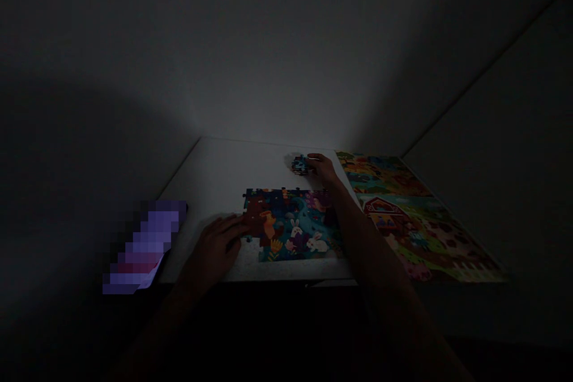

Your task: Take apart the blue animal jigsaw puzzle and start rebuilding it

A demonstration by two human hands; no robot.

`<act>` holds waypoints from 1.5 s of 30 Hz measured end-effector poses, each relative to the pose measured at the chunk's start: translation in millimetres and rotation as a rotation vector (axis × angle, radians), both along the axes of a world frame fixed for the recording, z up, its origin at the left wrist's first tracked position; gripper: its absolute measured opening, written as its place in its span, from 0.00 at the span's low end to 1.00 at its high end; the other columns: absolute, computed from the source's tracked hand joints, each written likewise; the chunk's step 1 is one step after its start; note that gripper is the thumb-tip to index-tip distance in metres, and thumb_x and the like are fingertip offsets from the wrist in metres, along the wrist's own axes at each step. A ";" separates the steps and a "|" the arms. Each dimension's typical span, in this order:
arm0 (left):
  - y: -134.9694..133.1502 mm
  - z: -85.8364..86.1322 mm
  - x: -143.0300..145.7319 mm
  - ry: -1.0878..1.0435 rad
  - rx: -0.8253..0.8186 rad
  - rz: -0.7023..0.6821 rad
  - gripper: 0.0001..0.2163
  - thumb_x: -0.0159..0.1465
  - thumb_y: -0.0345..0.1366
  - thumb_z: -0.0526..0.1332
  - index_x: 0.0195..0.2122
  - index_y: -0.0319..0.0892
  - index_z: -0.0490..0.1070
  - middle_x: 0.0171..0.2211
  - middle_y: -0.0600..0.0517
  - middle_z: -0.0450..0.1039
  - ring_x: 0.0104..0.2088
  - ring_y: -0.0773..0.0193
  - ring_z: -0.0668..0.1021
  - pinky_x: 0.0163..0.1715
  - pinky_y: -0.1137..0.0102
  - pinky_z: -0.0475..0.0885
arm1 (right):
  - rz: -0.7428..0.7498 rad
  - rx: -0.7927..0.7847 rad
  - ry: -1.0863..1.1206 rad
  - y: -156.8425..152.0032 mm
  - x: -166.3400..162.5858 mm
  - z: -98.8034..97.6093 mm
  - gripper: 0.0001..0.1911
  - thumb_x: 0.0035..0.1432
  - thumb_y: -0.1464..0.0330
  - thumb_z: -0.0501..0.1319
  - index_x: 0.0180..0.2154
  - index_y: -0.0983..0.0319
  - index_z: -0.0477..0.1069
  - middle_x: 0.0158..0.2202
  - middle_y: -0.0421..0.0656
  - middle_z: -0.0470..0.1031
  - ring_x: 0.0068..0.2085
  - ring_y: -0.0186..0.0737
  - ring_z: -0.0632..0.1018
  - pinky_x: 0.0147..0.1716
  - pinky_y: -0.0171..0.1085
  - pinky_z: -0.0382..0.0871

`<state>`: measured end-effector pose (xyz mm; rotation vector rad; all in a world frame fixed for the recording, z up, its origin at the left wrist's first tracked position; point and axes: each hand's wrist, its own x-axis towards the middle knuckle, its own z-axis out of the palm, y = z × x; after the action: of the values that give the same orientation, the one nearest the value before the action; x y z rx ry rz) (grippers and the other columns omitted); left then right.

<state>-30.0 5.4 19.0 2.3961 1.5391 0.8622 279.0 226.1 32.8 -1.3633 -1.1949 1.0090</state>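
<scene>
A partly assembled jigsaw puzzle with rabbits, a bear and a fox on dark blue-green lies on the white table. Gaps show along its left and lower-left edge. My left hand rests flat beside it, fingers stretched out and fingertips touching its left edge. Beyond the puzzle's top edge sits a small heap of loose puzzle pieces. My right hand reaches over the puzzle to this heap, its fingers curled in on a piece at the right side. My right forearm covers the puzzle's right end.
On the right of the white table lie two colourful pictures, a farm scene and an animal scene. A lit, pixelated phone-like device stands at the left edge. Walls rise behind and beside the table; the room is dim.
</scene>
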 end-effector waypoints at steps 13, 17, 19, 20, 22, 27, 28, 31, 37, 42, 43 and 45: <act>1.4 -1.3 -2.3 -0.006 -0.023 -0.006 0.16 0.62 0.31 0.54 0.47 0.49 0.77 0.54 0.51 0.74 0.56 0.54 0.74 0.58 0.48 0.67 | -0.065 0.131 -0.166 7.8 -7.9 -12.1 0.15 0.44 0.60 0.64 0.35 0.61 0.71 0.34 0.43 0.75 0.37 0.42 0.76 0.39 0.39 0.70; 1.2 -2.7 -2.5 -0.005 -0.010 -0.015 0.17 0.62 0.31 0.53 0.48 0.49 0.76 0.55 0.50 0.74 0.55 0.54 0.74 0.57 0.48 0.68 | -0.079 0.150 -0.262 10.5 -7.3 -16.1 0.14 0.45 0.61 0.62 0.35 0.60 0.72 0.36 0.43 0.76 0.39 0.42 0.76 0.41 0.39 0.70; 1.3 -2.7 -3.0 0.009 -0.008 -0.019 0.17 0.62 0.31 0.53 0.48 0.48 0.76 0.54 0.50 0.74 0.55 0.54 0.75 0.57 0.47 0.68 | -0.084 0.151 -0.265 10.3 -7.9 -16.3 0.13 0.46 0.63 0.62 0.35 0.61 0.72 0.36 0.44 0.76 0.39 0.42 0.76 0.41 0.39 0.70; 1.5 -2.7 -3.3 0.016 -0.008 -0.016 0.17 0.62 0.31 0.53 0.48 0.48 0.76 0.54 0.50 0.75 0.55 0.54 0.75 0.56 0.47 0.68 | -0.093 0.153 -0.262 9.9 -8.4 -15.9 0.12 0.46 0.64 0.62 0.35 0.61 0.72 0.36 0.44 0.76 0.39 0.41 0.76 0.41 0.39 0.70; 1.8 -2.8 -3.9 0.024 -0.010 -0.013 0.17 0.62 0.31 0.53 0.48 0.49 0.76 0.54 0.50 0.75 0.54 0.54 0.75 0.56 0.47 0.69 | -0.104 0.156 -0.261 8.4 -9.3 -15.1 0.12 0.46 0.64 0.62 0.35 0.61 0.72 0.36 0.44 0.75 0.38 0.41 0.76 0.41 0.39 0.70; 2.2 -1.1 -4.6 0.017 -0.020 -0.017 0.17 0.62 0.31 0.54 0.48 0.50 0.76 0.54 0.51 0.74 0.55 0.54 0.75 0.58 0.49 0.68 | -0.054 0.169 -0.298 4.4 -9.4 -15.6 0.14 0.47 0.60 0.64 0.35 0.60 0.72 0.38 0.44 0.75 0.40 0.42 0.76 0.42 0.40 0.70; 2.1 0.0 -4.3 0.012 -0.020 -0.020 0.16 0.62 0.32 0.54 0.48 0.50 0.76 0.54 0.51 0.74 0.55 0.54 0.75 0.57 0.49 0.68 | -0.046 0.171 -0.302 3.8 -9.1 -16.1 0.13 0.47 0.60 0.64 0.35 0.60 0.72 0.38 0.44 0.75 0.41 0.42 0.75 0.42 0.40 0.70; 0.9 3.8 -1.4 0.009 -0.009 -0.028 0.15 0.65 0.33 0.52 0.47 0.48 0.76 0.53 0.49 0.75 0.54 0.55 0.75 0.57 0.50 0.69 | -0.020 0.174 -0.296 1.7 -8.7 -17.0 0.11 0.48 0.60 0.63 0.33 0.60 0.72 0.38 0.44 0.76 0.41 0.41 0.75 0.43 0.39 0.70; -8.9 6.5 5.6 0.072 0.029 -0.023 0.15 0.67 0.42 0.54 0.51 0.48 0.74 0.57 0.48 0.71 0.57 0.53 0.72 0.59 0.51 0.66 | -0.042 0.195 -0.298 -4.1 -5.2 -13.8 0.11 0.51 0.60 0.60 0.33 0.61 0.72 0.36 0.44 0.77 0.39 0.41 0.75 0.42 0.38 0.69; -15.2 6.2 2.4 0.168 0.025 -0.145 0.21 0.65 0.49 0.59 0.57 0.49 0.70 0.63 0.48 0.65 0.62 0.51 0.67 0.61 0.51 0.63 | -0.142 0.178 -0.288 -3.8 7.0 -16.3 0.14 0.54 0.59 0.56 0.34 0.62 0.73 0.37 0.46 0.78 0.38 0.41 0.76 0.39 0.38 0.69; -15.0 6.9 2.5 0.179 0.011 -0.163 0.22 0.64 0.50 0.60 0.57 0.50 0.69 0.63 0.48 0.64 0.62 0.51 0.66 0.61 0.52 0.63 | -0.164 0.168 -0.285 -3.1 9.9 -17.5 0.15 0.54 0.59 0.56 0.34 0.62 0.73 0.37 0.46 0.78 0.37 0.41 0.76 0.39 0.38 0.69; -13.9 9.2 5.9 0.185 -0.021 -0.189 0.25 0.61 0.52 0.62 0.58 0.50 0.69 0.63 0.48 0.63 0.62 0.50 0.66 0.61 0.52 0.63 | -0.190 0.151 -0.293 -1.7 15.5 -19.8 0.15 0.55 0.59 0.56 0.35 0.62 0.73 0.37 0.46 0.78 0.37 0.42 0.76 0.38 0.38 0.69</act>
<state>-24.0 -8.5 28.2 2.6166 1.3423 0.5981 294.5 224.4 13.0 -1.5062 -1.2983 0.5868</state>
